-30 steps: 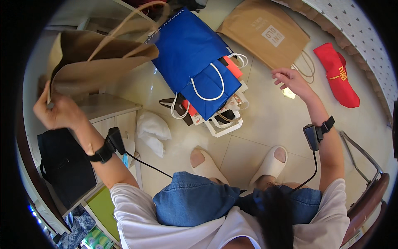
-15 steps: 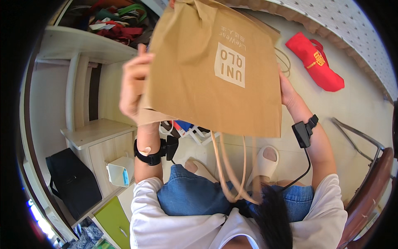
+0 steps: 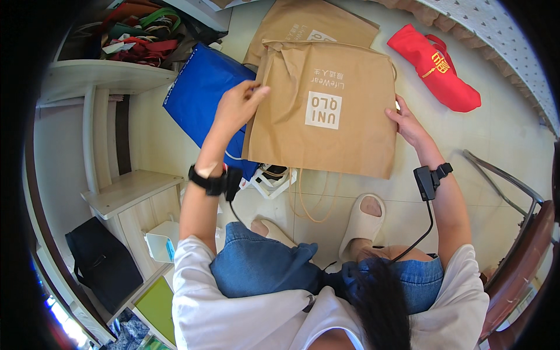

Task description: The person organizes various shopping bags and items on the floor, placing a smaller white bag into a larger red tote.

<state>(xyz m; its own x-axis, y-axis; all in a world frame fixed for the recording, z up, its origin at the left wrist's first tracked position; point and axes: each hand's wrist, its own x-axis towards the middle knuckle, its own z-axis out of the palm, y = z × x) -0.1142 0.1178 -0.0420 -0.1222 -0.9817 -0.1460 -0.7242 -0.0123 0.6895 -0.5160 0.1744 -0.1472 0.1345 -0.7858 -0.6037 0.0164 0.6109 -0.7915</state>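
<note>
A brown paper bag (image 3: pixel 280 134) with a pale printed square lies flat, low over the floor, its twisted handles (image 3: pixel 312 213) hanging toward my feet. My right hand (image 3: pixel 410 123) grips its right edge, thumb on the front and fingers partly behind. Over the left edge, my left hand (image 3: pixel 239 105) has its thumb and loosely bent fingers apart, with nothing visible between them; whether it touches the paper I cannot tell. Another brown paper bag (image 3: pixel 280 26) lies beneath and beyond. To the left, a blue bag (image 3: pixel 204 87) is partly covered by the upper paper bag.
A red cloth pouch (image 3: pixel 437 70) lies on the floor at far right. Shelving holds a heap of bags and straps (image 3: pixel 146 35). A white basket (image 3: pixel 274 182) is under the bag's near edge. A black case (image 3: pixel 105 262) stands left; a brown chair (image 3: pixel 522 268), right.
The raised paper bag has been lowered onto the others, showing the blue bag and second paper bag. My left hand has come off its side; my right hand still grips the right edge.
</note>
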